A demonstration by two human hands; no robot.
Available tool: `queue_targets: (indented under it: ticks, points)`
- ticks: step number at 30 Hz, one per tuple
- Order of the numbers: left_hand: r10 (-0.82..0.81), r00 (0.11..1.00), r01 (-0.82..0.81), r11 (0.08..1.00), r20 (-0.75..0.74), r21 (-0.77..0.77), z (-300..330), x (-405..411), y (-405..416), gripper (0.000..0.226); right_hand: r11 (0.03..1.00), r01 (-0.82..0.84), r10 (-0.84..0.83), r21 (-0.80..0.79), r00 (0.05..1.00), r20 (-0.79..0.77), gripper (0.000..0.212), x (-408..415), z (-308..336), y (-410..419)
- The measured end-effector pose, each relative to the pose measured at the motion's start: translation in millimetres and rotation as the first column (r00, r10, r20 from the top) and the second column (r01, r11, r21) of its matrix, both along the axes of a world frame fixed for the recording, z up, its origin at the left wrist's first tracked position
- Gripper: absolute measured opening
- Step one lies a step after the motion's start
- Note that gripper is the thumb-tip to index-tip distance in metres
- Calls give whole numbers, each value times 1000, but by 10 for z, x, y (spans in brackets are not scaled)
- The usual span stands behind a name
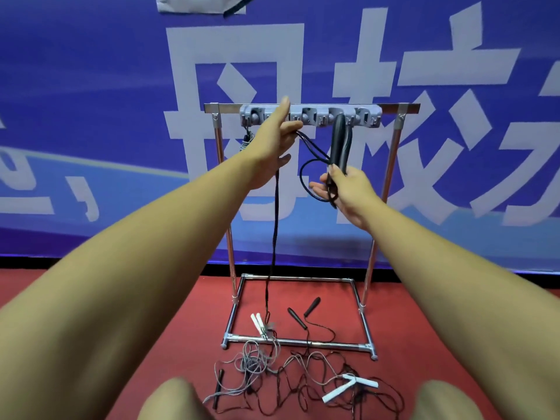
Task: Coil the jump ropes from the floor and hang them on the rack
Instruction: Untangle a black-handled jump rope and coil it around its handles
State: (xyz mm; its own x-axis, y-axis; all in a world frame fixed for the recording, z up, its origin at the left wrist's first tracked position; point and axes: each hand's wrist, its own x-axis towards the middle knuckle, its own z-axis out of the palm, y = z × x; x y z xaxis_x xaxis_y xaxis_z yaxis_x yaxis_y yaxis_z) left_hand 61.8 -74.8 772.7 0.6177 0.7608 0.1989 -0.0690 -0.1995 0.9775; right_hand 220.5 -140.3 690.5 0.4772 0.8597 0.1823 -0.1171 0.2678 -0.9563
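My right hand [344, 189] grips the two black handles [340, 144] of a black jump rope, held upright in front of the rack's grey hook bar [310, 116]. My left hand [277, 140] pinches that rope's cord [312, 150] just below the bar, thumb raised. A long strand [274, 237] of the cord hangs from the left hand down to the floor. A coiled rope [248, 140] hangs at the bar's left end. Several ropes lie tangled on the red floor [303, 380], with white handles [257, 324] and black handles [303, 313] among them.
The metal rack [368, 268] stands on the red floor against a blue banner wall [91, 116]. Its square base frame [298, 344] lies right behind the rope tangle. My knees [178, 401] show at the bottom edge.
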Motion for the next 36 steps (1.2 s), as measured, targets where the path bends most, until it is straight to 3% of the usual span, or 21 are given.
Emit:
queue_targets:
  ticks: [7, 14, 17, 20, 24, 26, 30, 36]
  points:
    - [67, 997, -66, 997, -28, 29, -106, -109, 26, 74, 1000, 20, -20, 4, 999, 46, 15, -32, -21, -71]
    - [220, 962, -224, 974, -161, -6, -609, -195, 255, 78, 939, 314, -288, 138, 940, -180, 13, 128, -125, -62]
    - [312, 928, -321, 947, -201, -11, -886, -314, 422, 76, 899, 417, -397, 133, 904, -157, 7, 298, -162, -102]
    - [306, 872, -320, 947, -382, 29, -1087, -398, 485, 72, 905, 417, -417, 89, 909, -25, 8, 480, -255, -108]
    - [111, 715, -168, 986, -690, -16, -1337, -321, 278, 74, 981, 193, -188, -18, 968, 166, 8, 355, -430, -127]
    - [130, 769, -172, 985, -626, -5, -1410, -186, 171, 77, 996, 67, -56, -55, 983, 177, 8, 208, -522, -139]
    - [105, 957, -124, 991, -269, -54, -1379, 41, -24, 65, 983, -71, 114, -171, 960, 255, 18, -21, -656, -209]
    - [-88, 996, 86, 993, -24, -86, -1442, 192, -150, 34, 952, -210, 285, -222, 874, 393, 22, -203, -770, -304]
